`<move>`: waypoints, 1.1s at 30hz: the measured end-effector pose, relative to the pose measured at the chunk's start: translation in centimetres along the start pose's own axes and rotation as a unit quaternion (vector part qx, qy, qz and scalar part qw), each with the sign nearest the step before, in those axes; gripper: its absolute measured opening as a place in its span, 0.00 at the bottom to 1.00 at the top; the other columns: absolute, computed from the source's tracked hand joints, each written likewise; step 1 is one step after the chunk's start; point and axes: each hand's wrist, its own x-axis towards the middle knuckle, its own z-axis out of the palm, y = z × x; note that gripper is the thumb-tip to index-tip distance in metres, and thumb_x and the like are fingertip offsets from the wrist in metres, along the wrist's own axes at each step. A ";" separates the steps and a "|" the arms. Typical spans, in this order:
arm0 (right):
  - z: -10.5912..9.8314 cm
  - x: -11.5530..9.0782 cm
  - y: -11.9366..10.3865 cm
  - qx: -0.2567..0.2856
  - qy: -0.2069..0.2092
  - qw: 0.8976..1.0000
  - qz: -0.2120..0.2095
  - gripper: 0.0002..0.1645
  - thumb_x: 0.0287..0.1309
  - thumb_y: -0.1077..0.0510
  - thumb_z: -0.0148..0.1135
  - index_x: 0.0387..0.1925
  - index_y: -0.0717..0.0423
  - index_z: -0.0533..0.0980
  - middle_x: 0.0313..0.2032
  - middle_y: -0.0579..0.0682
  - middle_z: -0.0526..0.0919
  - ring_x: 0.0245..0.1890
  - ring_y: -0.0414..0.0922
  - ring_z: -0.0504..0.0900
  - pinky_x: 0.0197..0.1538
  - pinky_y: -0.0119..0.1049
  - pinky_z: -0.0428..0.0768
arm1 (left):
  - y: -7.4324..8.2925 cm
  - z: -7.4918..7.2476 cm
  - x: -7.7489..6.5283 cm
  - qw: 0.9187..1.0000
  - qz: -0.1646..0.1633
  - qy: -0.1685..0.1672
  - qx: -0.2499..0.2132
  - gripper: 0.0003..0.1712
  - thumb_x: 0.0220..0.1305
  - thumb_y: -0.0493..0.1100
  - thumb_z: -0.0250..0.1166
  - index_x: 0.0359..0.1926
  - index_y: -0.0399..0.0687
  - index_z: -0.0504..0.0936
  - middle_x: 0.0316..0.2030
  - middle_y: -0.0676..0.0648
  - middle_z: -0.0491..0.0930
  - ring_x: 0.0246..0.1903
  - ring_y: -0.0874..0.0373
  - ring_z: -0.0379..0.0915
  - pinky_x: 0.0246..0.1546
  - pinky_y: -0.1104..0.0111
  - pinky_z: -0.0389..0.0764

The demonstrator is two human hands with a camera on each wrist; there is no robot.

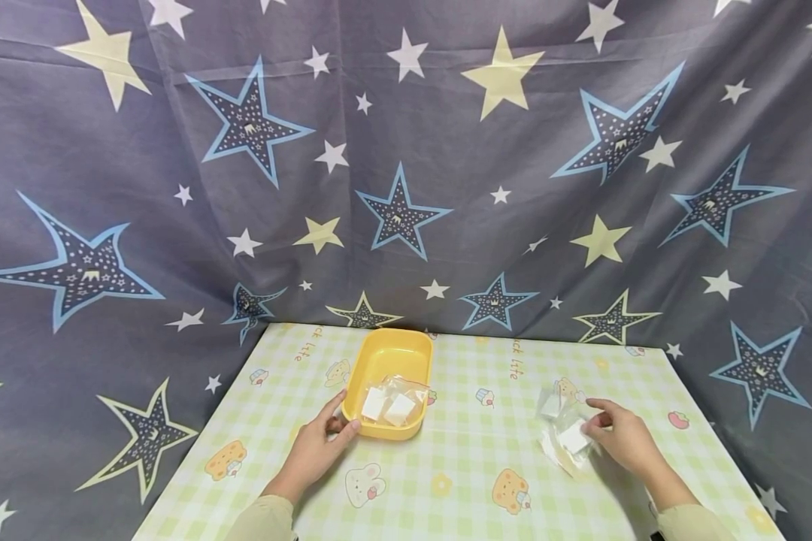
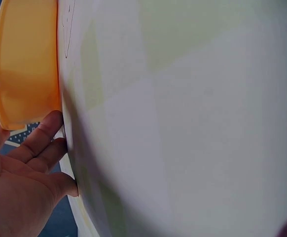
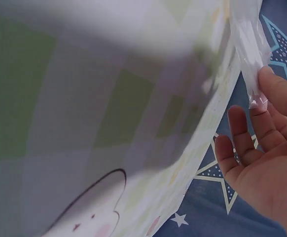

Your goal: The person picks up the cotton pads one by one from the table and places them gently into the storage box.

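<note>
A yellow tray (image 1: 395,340) stands left of centre on the table, with small clear plastic bags (image 1: 401,407) holding white squares in its near end. My left hand (image 1: 314,451) grips the tray's near left corner, thumb on the near side and index finger along the left side. In the left wrist view its other fingers (image 2: 45,129) lie beside the tray, close to the tabletop. My right hand (image 1: 625,439) pinches a clear plastic bag (image 1: 574,437) with a white square inside; the right wrist view shows the bag (image 3: 249,44) between thumb and fingertips.
Just beyond the pinched bag, more clear plastic with a white piece (image 1: 551,406) overlaps it in the head view. A green-checked cloth with cartoon prints covers the table (image 1: 440,458). Behind it hangs a dark curtain (image 1: 433,135) patterned with stars.
</note>
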 end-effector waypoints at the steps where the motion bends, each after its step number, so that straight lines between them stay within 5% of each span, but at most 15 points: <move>1: -0.1 -0.1 0.0 0.003 0.004 1.000 0.000 0.35 0.66 0.56 0.72 0.69 0.68 0.74 0.38 0.48 0.90 0.35 0.41 0.80 0.35 0.32 0.75 | 0.0 0.0 0.0 1.000 0.000 0.000 -0.001 0.47 0.71 0.67 0.67 0.83 0.62 0.62 0.41 0.55 0.90 0.47 0.59 0.83 0.70 0.40 0.74; 21: 2.1 -0.7 -1.2 0.129 0.027 0.989 0.073 0.34 0.72 0.52 0.71 0.70 0.66 0.74 0.45 0.56 0.92 0.36 0.30 0.81 0.38 0.28 0.78 | 0.0 0.0 0.1 1.000 -0.005 -0.004 0.003 0.48 0.71 0.69 0.66 0.84 0.61 0.61 0.41 0.54 0.89 0.48 0.58 0.83 0.71 0.39 0.72; 33: 2.7 -0.9 -1.8 0.155 0.039 0.980 0.122 0.34 0.70 0.50 0.72 0.70 0.64 0.76 0.47 0.57 0.93 0.35 0.28 0.83 0.39 0.26 0.79 | -0.2 0.1 0.1 1.000 -0.002 -0.003 0.003 0.47 0.71 0.69 0.67 0.84 0.64 0.61 0.42 0.54 0.90 0.51 0.56 0.84 0.72 0.39 0.72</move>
